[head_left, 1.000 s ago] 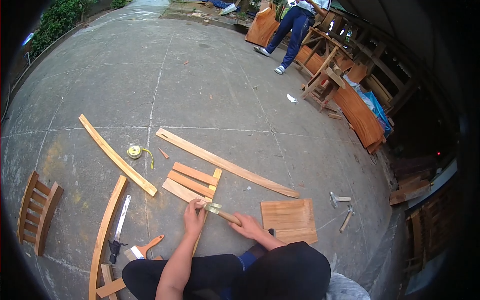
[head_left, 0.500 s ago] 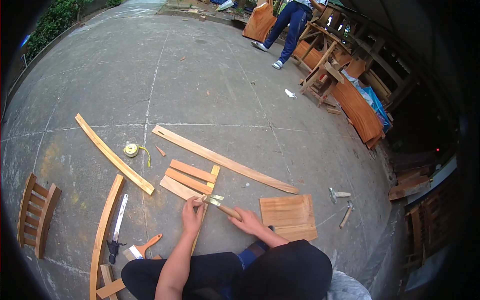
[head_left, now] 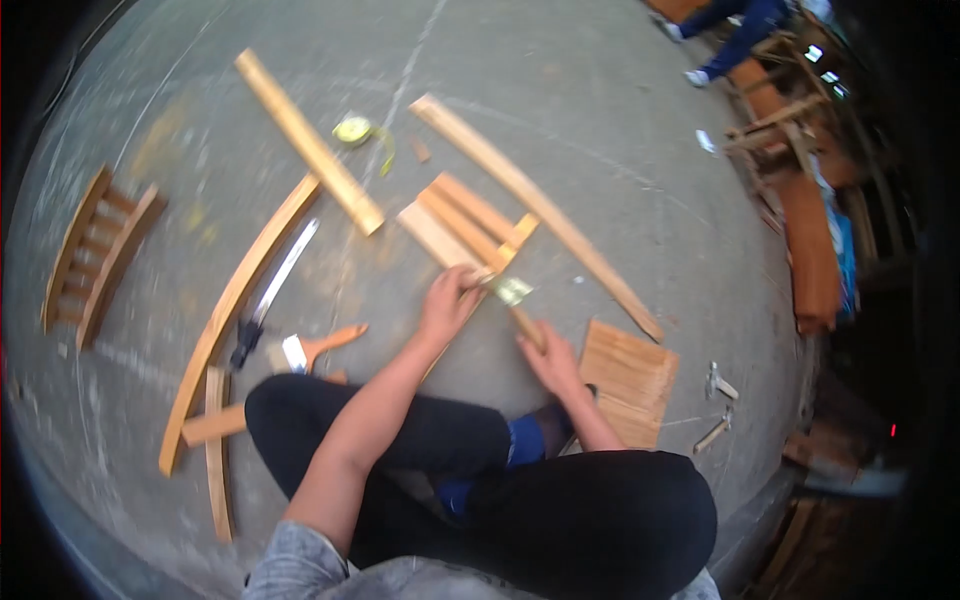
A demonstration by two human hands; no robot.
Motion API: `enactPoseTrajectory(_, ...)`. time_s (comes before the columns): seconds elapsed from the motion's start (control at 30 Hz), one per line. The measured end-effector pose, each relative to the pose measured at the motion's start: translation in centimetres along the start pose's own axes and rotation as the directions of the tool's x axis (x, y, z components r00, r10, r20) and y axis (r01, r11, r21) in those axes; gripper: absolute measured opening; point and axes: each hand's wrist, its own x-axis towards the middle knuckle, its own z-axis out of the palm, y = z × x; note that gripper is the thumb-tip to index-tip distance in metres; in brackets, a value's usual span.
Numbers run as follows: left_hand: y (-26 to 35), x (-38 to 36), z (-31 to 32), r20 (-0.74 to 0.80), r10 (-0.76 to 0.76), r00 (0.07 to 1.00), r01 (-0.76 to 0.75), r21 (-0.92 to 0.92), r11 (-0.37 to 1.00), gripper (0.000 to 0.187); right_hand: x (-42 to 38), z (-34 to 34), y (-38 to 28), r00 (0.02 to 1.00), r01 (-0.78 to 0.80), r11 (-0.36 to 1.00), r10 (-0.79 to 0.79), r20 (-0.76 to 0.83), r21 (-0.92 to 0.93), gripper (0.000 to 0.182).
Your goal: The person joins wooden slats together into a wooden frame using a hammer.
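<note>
While the person's black-trousered legs [head_left: 600, 520] lay folded on the grey concrete floor [head_left: 600, 110], a fat brush [head_left: 333, 341] with a smooth orange handle rested just beside one knee. Toward the other knee sat a squarish board [head_left: 630, 385], its face streaked with lengthwise grain. The right hand [head_left: 552, 362] was wrapped round the slim wooden handle of a hammer [head_left: 526, 325], whose shiny metal head, blurred, stood close to the left hand [head_left: 445, 305]. That left hand had its fingers bent together at the end of the slats [head_left: 465, 228], against the joint; whether they pinched anything, I cannot tell. The three flat slats, one paler than its reddish neighbours, met a narrow yellowish rail [head_left: 518, 240]. Off to the left lay a metal blade [head_left: 287, 270] with a dark grip, a thick bowed beam [head_left: 238, 292] and a ladder-like curved frame [head_left: 120, 267]. Past the slats stretched a long, gently arched strip [head_left: 537, 212], a yellow bar [head_left: 309, 141] and a round tape measure [head_left: 352, 131]. Farthest away, smeared by blur, were rough brown slabs [head_left: 808, 260] and another person's blue trousers [head_left: 740, 45].
</note>
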Motion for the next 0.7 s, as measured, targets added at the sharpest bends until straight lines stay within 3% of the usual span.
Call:
enactPoseTrajectory(0.23,-0.6,0.1,-0.3,0.080,0.056,0.995,-0.061,0.058,0.996,0.044,0.1,0.2,-0.2,0.999,0.038,0.996,-0.037,-0.014,0.082,0.040)
enactPoseTrajectory(0.33,-0.1,0.9,-1.9,0.123,0.172,0.977,-0.197,0.236,0.952,0.059,0.1,0.3,0.1,0.999,0.032,0.994,-0.030,-0.019,0.105,0.040)
enactPoseTrajectory(0.43,-0.1,3.0,-3.8,0.260,0.167,0.951,-0.244,0.301,0.922,0.084,-0.2,0.1,0.3,0.999,0.036,0.993,-0.033,-0.036,0.109,0.040)
enactPoseTrajectory(0.57,-1.0,5.1,-6.4,0.524,0.203,0.827,-0.408,0.312,0.858,0.109,-0.5,-0.2,0.1,0.998,0.033,0.991,-0.026,-0.056,0.128,0.040)
enactPoseTrajectory(0.7,-1.2,5.3,-6.2,0.578,0.263,0.772,-0.507,0.312,0.803,0.115,-0.3,0.1,0.6,0.998,0.023,0.992,-0.016,-0.063,0.123,0.040)
